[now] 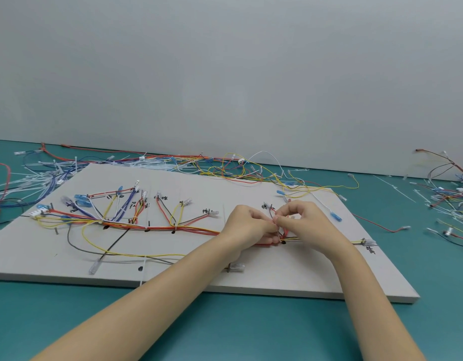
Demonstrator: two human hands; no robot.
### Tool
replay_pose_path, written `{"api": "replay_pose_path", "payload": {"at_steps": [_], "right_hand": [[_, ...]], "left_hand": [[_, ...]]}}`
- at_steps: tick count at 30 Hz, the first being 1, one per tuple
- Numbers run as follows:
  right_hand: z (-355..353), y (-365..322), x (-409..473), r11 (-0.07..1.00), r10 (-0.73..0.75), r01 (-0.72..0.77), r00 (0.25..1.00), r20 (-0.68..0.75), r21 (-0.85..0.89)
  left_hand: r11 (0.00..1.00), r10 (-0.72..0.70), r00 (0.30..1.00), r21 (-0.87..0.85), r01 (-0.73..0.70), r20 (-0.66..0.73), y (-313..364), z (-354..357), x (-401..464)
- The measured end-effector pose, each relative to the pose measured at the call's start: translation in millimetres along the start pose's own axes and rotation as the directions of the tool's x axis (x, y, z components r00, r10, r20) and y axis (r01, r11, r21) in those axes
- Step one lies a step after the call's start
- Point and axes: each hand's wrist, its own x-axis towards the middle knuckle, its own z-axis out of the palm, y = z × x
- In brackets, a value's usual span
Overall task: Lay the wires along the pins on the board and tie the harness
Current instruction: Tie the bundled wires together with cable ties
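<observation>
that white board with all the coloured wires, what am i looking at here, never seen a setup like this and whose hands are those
There is no machine here: a person works bare-handed, and the single picture comes from a camera worn on their head, looking down.

The flat white board lies on a teal table. It is a layout board with handwritten marks and small pins. A bundle of red, orange and yellow wires runs across it, with branches fanning towards clear and blue connectors.

The left hand and right hand meet over the bundle, fingers pinching thin wires at one spot, probably to tie them. What exactly they pinch is too small to tell.

Behind the board lies a loose pile of spare wires and white cable ties.
</observation>
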Motion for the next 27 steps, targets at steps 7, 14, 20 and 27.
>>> {"api": "replay_pose_path", "payload": {"at_steps": [7, 14, 20, 27], "right_hand": [[1, 2, 1, 0.998, -0.003, 0.003, 1.000, -0.004, 0.068], [1, 5, 4, 0.995, -0.015, 0.015, 1.000, 0.007, 0.100], [2, 10, 6, 0.996, -0.015, 0.014, 1.000, 0.007, 0.093], [3, 12, 10, 0.993, -0.012, 0.012, 1.000, -0.002, 0.119]], "left_hand": [[1.000, -0.013, 1.000, 0.001, 0.013, -0.011, 1, 1, 0], [1.000, -0.023, 1.000, 0.004, 0.023, -0.007, 1, 2, 0], [1.000, -0.013, 1.000, -0.003, 0.013, 0.007, 2, 1, 0], [1.000, -0.006, 1.000, -0.002, 0.006, 0.015, 1, 0, 0]]}}
